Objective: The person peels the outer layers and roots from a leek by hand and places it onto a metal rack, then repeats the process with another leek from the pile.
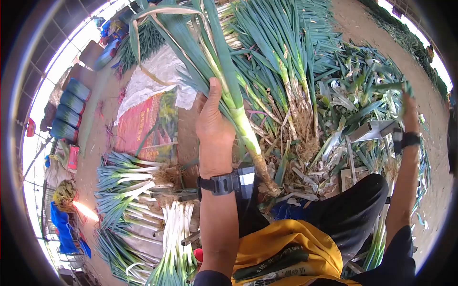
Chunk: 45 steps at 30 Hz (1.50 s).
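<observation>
In the head view, my left hand [215,119] is closed around the pale stalk of a leek [246,131]. The leek is tilted, its green leaves up and its brown roots down near my lap; a dry, yellowish leaf hangs off its top to the left. Far to the right, my right hand [409,110] is raised over the discarded leaves, with a green leek leaf [389,87] at its fingers. The fingers there are small and partly blurred. Uncleaned leeks [291,71] with rooty ends lie beyond my left hand.
Peeled white-stalked leeks [176,229] and more leek bundles [126,183] lie at the left. A red printed sack [145,126] is on the ground. A metal stand [374,130] is below my right hand, amid a heap of leaf scraps [353,90].
</observation>
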Each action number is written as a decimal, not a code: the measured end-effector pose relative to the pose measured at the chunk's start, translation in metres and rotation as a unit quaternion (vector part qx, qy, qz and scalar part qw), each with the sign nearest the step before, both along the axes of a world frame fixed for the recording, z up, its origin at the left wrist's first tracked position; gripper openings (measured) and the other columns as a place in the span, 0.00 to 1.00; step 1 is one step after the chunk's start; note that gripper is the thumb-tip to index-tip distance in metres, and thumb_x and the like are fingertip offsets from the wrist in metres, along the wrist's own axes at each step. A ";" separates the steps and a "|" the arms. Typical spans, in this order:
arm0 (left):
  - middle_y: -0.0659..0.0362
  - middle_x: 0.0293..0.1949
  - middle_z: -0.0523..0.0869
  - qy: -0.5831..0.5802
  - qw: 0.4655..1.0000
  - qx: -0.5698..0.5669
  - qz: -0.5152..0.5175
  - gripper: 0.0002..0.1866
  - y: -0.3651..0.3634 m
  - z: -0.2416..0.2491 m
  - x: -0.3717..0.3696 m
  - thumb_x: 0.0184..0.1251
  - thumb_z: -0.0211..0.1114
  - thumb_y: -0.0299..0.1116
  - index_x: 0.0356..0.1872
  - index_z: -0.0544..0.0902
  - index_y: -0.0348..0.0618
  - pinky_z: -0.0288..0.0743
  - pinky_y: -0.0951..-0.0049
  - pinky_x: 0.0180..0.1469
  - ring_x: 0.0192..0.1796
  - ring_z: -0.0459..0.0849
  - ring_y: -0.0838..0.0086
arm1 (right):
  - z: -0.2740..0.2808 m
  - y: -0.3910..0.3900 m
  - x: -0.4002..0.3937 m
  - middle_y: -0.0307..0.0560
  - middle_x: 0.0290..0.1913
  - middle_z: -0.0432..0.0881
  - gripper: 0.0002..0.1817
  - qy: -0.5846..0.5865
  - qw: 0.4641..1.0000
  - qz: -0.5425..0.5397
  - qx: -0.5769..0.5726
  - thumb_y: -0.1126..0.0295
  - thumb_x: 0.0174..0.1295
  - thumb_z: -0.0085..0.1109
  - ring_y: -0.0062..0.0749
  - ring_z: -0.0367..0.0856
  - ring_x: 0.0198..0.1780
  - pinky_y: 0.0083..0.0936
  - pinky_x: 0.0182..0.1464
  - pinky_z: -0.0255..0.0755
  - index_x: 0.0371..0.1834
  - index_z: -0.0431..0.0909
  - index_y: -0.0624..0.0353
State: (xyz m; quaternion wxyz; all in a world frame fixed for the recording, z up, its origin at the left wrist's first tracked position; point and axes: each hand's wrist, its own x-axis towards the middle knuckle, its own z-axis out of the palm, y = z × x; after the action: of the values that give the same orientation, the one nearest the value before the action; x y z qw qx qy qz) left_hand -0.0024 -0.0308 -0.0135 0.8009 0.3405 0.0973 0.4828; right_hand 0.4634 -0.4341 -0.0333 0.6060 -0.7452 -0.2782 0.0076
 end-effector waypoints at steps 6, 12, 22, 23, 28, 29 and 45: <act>0.57 0.45 0.84 0.001 0.997 -0.076 -0.002 0.16 -0.003 -0.006 0.023 0.71 0.65 0.35 0.54 0.77 0.39 0.79 0.60 0.47 0.44 0.83 0.66 | 0.020 0.034 -0.055 0.54 0.63 0.77 0.35 -0.155 0.987 -0.008 0.036 0.71 0.59 0.68 0.38 0.76 0.62 0.28 0.55 0.75 0.71 0.67 0.61; 0.57 0.51 0.83 0.001 0.990 -0.120 -0.073 0.21 -0.023 -0.011 0.040 0.66 0.69 0.30 0.58 0.76 0.42 0.78 0.61 0.51 0.50 0.82 0.66 | -0.018 0.174 -0.345 0.48 0.40 0.79 0.32 -0.139 0.975 0.150 -0.086 0.74 0.41 0.80 0.37 0.80 0.38 0.32 0.40 0.77 0.51 0.74 0.60; 0.58 0.52 0.83 0.058 0.977 -0.202 0.037 0.22 -0.036 -0.028 0.065 0.65 0.71 0.33 0.59 0.77 0.42 0.75 0.63 0.55 0.51 0.81 0.65 | -0.046 0.234 -0.375 0.56 0.37 0.76 0.22 -0.165 0.982 0.026 -0.087 0.78 0.40 0.74 0.56 0.77 0.37 0.43 0.39 0.72 0.39 0.73 0.61; 0.59 0.52 0.83 0.060 0.975 -0.207 0.050 0.23 -0.037 -0.030 0.067 0.64 0.71 0.32 0.59 0.77 0.42 0.76 0.63 0.54 0.51 0.81 0.65 | -0.047 0.234 -0.375 0.56 0.36 0.76 0.21 -0.155 0.984 0.025 -0.087 0.78 0.40 0.73 0.56 0.77 0.37 0.43 0.38 0.71 0.39 0.73 0.61; 0.57 0.69 0.69 0.093 0.974 -0.202 0.034 0.53 -0.029 -0.057 0.076 0.58 0.77 0.35 0.77 0.48 0.43 0.64 0.64 0.66 0.65 0.70 0.66 | -0.053 0.235 -0.372 0.53 0.30 0.75 0.17 -0.126 0.986 0.042 -0.097 0.78 0.44 0.71 0.50 0.76 0.30 0.40 0.32 0.70 0.36 0.73 0.61; 0.57 0.66 0.73 0.100 0.973 -0.203 0.041 0.48 -0.029 -0.059 0.076 0.59 0.77 0.35 0.75 0.55 0.42 0.67 0.65 0.63 0.62 0.73 0.67 | -0.056 0.235 -0.372 0.53 0.30 0.75 0.17 -0.126 0.986 0.048 -0.094 0.78 0.44 0.71 0.50 0.76 0.30 0.40 0.32 0.70 0.36 0.73 0.61; 0.59 0.48 0.84 0.127 0.957 -0.242 0.097 0.26 -0.050 -0.029 0.071 0.59 0.77 0.42 0.52 0.78 0.37 0.72 0.68 0.51 0.48 0.80 0.72 | -0.059 0.248 -0.374 0.56 0.42 0.73 0.24 -0.277 0.955 -0.012 -0.108 0.76 0.46 0.67 0.57 0.75 0.45 0.43 0.46 0.70 0.48 0.71 0.62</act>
State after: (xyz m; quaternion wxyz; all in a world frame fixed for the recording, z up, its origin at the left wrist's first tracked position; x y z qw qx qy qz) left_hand 0.0682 -0.0804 -0.0420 0.7900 0.1836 0.3448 0.4726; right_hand 0.0890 -0.1863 -0.0921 0.4215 -0.7822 -0.4236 -0.1762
